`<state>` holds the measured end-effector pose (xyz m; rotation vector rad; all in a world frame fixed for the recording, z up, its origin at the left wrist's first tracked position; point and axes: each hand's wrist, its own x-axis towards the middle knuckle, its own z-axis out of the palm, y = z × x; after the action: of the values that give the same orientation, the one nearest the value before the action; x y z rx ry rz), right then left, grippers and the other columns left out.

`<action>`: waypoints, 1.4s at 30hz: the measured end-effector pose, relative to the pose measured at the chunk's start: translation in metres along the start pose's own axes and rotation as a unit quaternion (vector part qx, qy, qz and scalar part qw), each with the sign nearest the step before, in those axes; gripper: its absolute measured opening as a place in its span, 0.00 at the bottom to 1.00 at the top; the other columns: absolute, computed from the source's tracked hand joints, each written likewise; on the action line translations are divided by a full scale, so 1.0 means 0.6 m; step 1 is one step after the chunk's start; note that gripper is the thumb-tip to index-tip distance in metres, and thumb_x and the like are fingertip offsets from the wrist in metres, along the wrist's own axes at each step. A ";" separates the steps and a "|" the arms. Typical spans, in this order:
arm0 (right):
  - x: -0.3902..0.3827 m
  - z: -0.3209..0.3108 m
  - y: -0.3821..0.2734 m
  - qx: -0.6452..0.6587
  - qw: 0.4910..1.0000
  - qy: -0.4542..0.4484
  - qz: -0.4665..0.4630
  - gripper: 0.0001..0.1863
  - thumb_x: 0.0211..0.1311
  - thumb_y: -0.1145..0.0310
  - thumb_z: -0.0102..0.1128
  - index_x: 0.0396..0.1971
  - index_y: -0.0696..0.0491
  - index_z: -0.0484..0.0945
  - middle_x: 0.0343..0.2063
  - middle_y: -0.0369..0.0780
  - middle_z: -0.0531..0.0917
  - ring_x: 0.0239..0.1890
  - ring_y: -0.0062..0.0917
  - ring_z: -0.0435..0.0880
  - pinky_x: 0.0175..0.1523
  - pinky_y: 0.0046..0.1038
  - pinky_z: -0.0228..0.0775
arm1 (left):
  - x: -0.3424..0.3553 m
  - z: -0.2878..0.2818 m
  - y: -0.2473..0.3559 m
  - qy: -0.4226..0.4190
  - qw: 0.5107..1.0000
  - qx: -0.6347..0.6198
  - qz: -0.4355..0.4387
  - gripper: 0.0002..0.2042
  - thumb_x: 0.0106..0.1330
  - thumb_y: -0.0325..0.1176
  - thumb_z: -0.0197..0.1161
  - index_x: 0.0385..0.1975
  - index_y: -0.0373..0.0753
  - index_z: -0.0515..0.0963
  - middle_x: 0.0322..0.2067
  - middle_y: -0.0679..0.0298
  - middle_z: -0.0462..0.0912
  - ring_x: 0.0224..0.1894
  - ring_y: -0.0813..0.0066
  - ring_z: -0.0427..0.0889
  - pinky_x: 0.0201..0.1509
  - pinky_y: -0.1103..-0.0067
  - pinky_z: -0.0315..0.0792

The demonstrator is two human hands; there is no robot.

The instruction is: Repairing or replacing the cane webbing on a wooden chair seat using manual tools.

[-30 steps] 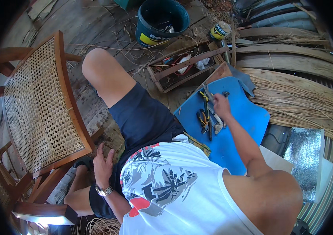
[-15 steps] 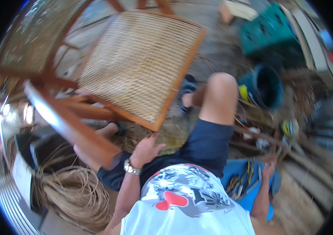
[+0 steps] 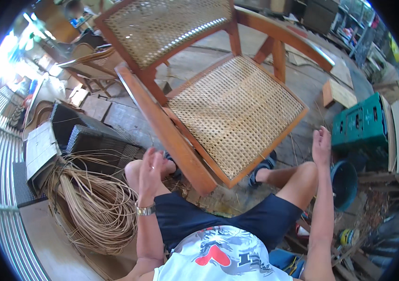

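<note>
A wooden armchair [image 3: 180, 145] stands in front of me, turned at an angle, with a woven cane seat [image 3: 237, 110] and a cane back [image 3: 166, 28]. My left hand [image 3: 150, 172] is raised over my left knee, beside the near end of the chair's left armrest. Its fingers are apart and nothing shows in them. Above my right knee, to the right of the seat's front corner, my right hand [image 3: 322, 146] is held up with fingers stretched and loosely bent, no object visible in it. Neither hand appears to touch the chair.
A coil of rattan strands [image 3: 96, 210] lies at my left, by dark woven panels [image 3: 98, 140]. To the right are a green crate [image 3: 361, 122], a dark green bucket [image 3: 344, 185] and a wooden block [image 3: 339, 93]. Another chair [image 3: 91, 70] stands farther back. A blue tool holder [image 3: 284, 262] is low right.
My right hand has left the blue tool holder and risen beside the chair. My left hand has moved away from the seat's front corner and lifted. The view has swung, showing more of the chair.
</note>
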<state>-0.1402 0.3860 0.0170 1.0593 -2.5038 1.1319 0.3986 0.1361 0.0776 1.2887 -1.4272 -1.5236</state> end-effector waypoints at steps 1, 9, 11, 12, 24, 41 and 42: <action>0.035 0.059 -0.005 -0.003 0.999 -0.029 0.025 0.30 0.78 0.48 0.49 0.60 0.61 0.73 0.47 0.49 0.82 0.46 0.34 0.86 0.49 0.33 0.78 | 0.007 -0.006 0.027 0.010 1.000 -0.008 0.026 0.32 0.74 0.49 0.64 0.68 0.32 0.66 0.57 0.55 0.81 0.54 0.62 0.83 0.58 0.70 0.76; 0.116 0.200 0.001 0.016 0.895 -0.312 0.318 0.49 0.72 0.26 0.29 0.47 0.63 0.79 0.25 0.49 0.85 0.19 0.38 0.85 0.22 0.38 0.75 | 0.109 0.040 0.151 0.069 0.974 -0.065 0.204 0.27 0.74 0.51 0.62 0.62 0.35 0.74 0.54 0.60 0.80 0.56 0.75 0.79 0.60 0.74 0.72; 0.111 0.201 -0.007 0.007 0.926 -0.263 0.272 0.48 0.73 0.26 0.29 0.45 0.62 0.80 0.23 0.48 0.84 0.19 0.38 0.85 0.21 0.37 0.74 | 0.148 0.048 0.141 0.055 0.975 -0.127 0.174 0.24 0.73 0.51 0.62 0.56 0.36 0.76 0.51 0.62 0.82 0.53 0.77 0.80 0.58 0.75 0.73; 0.108 0.201 -0.012 0.006 0.929 -0.271 0.253 0.48 0.73 0.26 0.29 0.45 0.62 0.80 0.23 0.48 0.84 0.19 0.38 0.85 0.21 0.37 0.74 | 0.169 0.049 0.133 0.036 0.972 -0.187 0.137 0.22 0.73 0.52 0.62 0.50 0.37 0.79 0.47 0.64 0.83 0.50 0.78 0.81 0.56 0.75 0.73; 0.092 0.285 -0.004 0.044 0.920 -0.178 0.347 0.61 0.71 0.26 0.33 0.67 0.81 0.40 0.63 0.66 0.71 0.64 0.53 0.74 0.66 0.44 0.69 | 0.261 0.067 0.102 0.021 0.939 -0.272 0.211 0.41 0.67 0.63 0.62 0.65 0.35 0.58 0.52 0.61 0.70 0.56 0.72 0.72 0.64 0.73 0.67; 0.019 0.297 -0.038 0.150 0.864 -0.072 0.476 0.57 0.66 0.23 0.37 0.62 0.70 0.74 0.63 0.58 0.77 0.66 0.50 0.74 0.72 0.40 0.63 | 0.230 0.060 0.114 -0.020 0.944 -0.216 0.247 0.25 0.74 0.61 0.52 0.53 0.44 0.66 0.41 0.64 0.76 0.42 0.74 0.80 0.52 0.74 0.77; 0.018 0.297 -0.040 0.173 0.864 -0.053 0.470 0.57 0.66 0.23 0.37 0.62 0.70 0.74 0.63 0.56 0.77 0.66 0.49 0.75 0.72 0.40 0.63 | 0.233 0.060 0.111 -0.020 0.944 -0.215 0.248 0.25 0.74 0.61 0.52 0.53 0.44 0.66 0.41 0.64 0.76 0.42 0.74 0.80 0.52 0.74 0.77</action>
<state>-0.1125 0.2415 -0.0869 -0.1841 -3.0361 1.8267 0.3150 0.0050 0.1102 0.5818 -1.2277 -1.4068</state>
